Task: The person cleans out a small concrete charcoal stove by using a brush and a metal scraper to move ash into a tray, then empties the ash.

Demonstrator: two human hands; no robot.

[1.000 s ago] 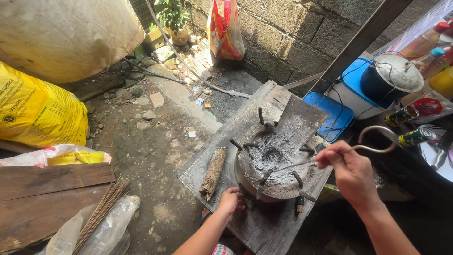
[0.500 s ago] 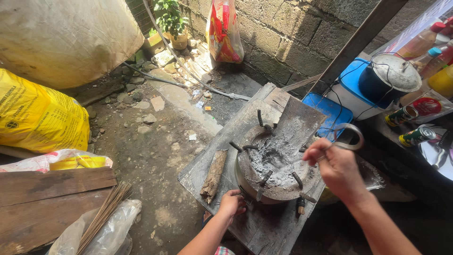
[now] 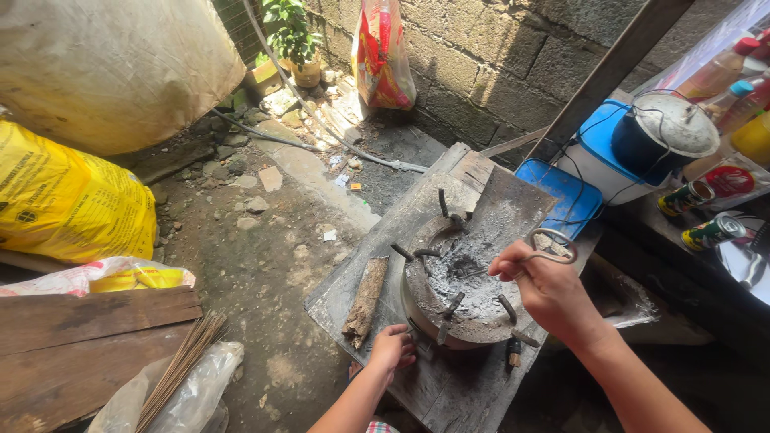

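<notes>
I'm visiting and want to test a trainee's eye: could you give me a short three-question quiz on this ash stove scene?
1. True or false: the left hand rests against the round stove.
2. What does the right hand grip? A) metal tongs B) a spoon C) a brush
3. Which thing lies on the wooden board to the left of the stove?

Key: 1 true; 2 A; 3 a piece of firewood.

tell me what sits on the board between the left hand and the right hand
In the head view, the round ash-filled stove sits between them: the left hand touches its near rim, the right hand holds a metal poker over its ash.
</notes>
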